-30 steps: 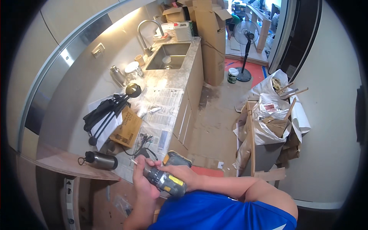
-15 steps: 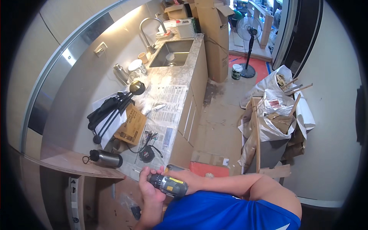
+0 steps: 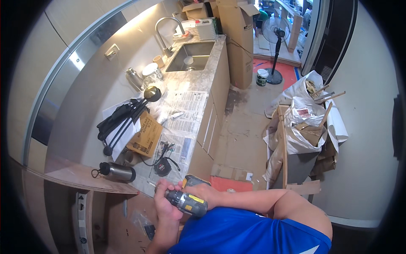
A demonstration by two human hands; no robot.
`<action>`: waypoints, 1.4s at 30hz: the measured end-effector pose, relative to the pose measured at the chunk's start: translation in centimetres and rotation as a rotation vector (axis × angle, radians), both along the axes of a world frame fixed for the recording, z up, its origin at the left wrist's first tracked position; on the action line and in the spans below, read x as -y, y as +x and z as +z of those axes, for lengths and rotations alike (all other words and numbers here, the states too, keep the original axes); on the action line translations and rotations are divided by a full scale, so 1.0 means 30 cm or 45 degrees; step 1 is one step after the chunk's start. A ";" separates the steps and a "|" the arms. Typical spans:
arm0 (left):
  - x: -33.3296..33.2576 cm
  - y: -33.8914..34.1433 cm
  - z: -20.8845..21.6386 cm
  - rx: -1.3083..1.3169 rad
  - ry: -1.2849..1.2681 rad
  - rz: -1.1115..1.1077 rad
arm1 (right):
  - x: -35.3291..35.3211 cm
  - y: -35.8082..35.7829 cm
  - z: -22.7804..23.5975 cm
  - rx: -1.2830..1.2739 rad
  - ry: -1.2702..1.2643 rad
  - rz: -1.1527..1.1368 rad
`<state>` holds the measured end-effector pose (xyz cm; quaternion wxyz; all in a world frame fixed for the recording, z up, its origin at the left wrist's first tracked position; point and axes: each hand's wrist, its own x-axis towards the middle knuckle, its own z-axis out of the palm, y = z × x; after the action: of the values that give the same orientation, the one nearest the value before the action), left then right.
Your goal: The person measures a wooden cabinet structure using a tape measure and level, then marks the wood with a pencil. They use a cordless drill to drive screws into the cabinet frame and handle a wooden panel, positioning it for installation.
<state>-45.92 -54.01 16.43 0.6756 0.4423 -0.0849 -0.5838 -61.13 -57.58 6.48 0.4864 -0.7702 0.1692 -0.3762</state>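
Note:
A dark grey cordless drill (image 3: 186,202) with yellow labels lies across the front of my body, its nose toward the counter. My right hand (image 3: 204,194) is closed round its grip, and the yellow-and-black battery base (image 3: 193,181) shows beyond that hand. At the nose, my left hand (image 3: 165,205) is closed around the chuck end, its fingers bent over the front. A thin bit (image 3: 151,183) sticks out past those fingers. On the counter just beyond sit a black tape measure (image 3: 162,167) and a steel flask (image 3: 117,172) lying on its side.
Newspaper (image 3: 192,106) covers the countertop, with a brown carton (image 3: 144,134) and a folded black tripod-like stand (image 3: 129,116) on it. Behind is a sink (image 3: 207,53). White bags of scrap (image 3: 302,131) stand right of the aisle; a fan (image 3: 275,55) stands farther back. A spirit level (image 3: 82,216) leans lower left.
The hands have shifted slightly around the drill, and more of its battery base shows now. Both hands keep their hold. The whole view has moved a little.

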 end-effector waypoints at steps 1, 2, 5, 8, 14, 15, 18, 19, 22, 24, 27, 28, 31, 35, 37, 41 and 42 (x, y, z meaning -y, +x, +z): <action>-0.002 0.004 -0.003 -0.006 -0.009 -0.011 | 0.000 0.007 -0.009 -0.008 -0.003 0.003; -0.005 0.006 -0.006 -0.012 -0.016 -0.020 | -0.002 0.009 -0.013 -0.016 -0.004 0.008; -0.012 0.007 -0.003 -0.015 0.009 -0.029 | -0.008 0.001 -0.003 -0.014 -0.043 0.006; -0.015 0.008 0.008 -0.064 -0.001 -0.024 | -0.005 0.001 0.023 0.020 -0.109 -0.005; -0.029 0.035 -0.024 -0.011 0.074 0.019 | -0.015 0.010 0.007 -0.019 -0.160 -0.019; -0.032 0.043 -0.030 -0.005 0.075 0.019 | -0.013 0.012 0.001 -0.042 -0.169 -0.010; -0.034 0.052 -0.041 0.014 0.102 0.027 | -0.017 0.015 -0.012 -0.114 -0.165 0.012; -0.024 0.046 -0.047 0.003 0.109 0.024 | -0.015 0.010 -0.012 -0.133 -0.163 0.002; -0.019 0.042 -0.046 -0.025 0.126 0.054 | -0.008 0.002 0.016 -0.128 -0.168 -0.006; -0.024 0.054 -0.055 -0.082 0.147 0.078 | -0.008 0.007 0.003 -0.165 -0.214 -0.006; -0.028 0.068 -0.069 0.065 0.203 0.078 | 0.014 0.010 -0.001 -0.328 -0.369 -0.021; -0.032 0.095 -0.115 0.084 0.245 0.065 | 0.026 0.009 0.005 -0.401 -0.436 -0.028; -0.043 0.179 -0.244 0.114 0.344 0.072 | 0.051 0.021 0.038 -0.495 -0.701 -0.090; -0.044 0.205 -0.282 0.054 0.345 0.106 | 0.080 0.049 0.021 -0.539 -0.731 -0.017; -0.044 0.220 -0.297 0.035 0.322 0.107 | 0.097 0.067 0.005 -0.541 -0.766 0.027; -0.049 0.256 -0.328 -0.032 0.381 0.119 | 0.105 0.111 -0.022 -0.535 -0.774 0.056; -0.052 0.264 -0.344 -0.058 0.408 0.121 | 0.106 0.115 -0.023 -0.571 -0.799 0.070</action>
<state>-38.01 -52.46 6.10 0.6249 0.5346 0.0457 -0.5671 -57.67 -60.76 5.80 0.1879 -0.9490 0.1274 -0.2187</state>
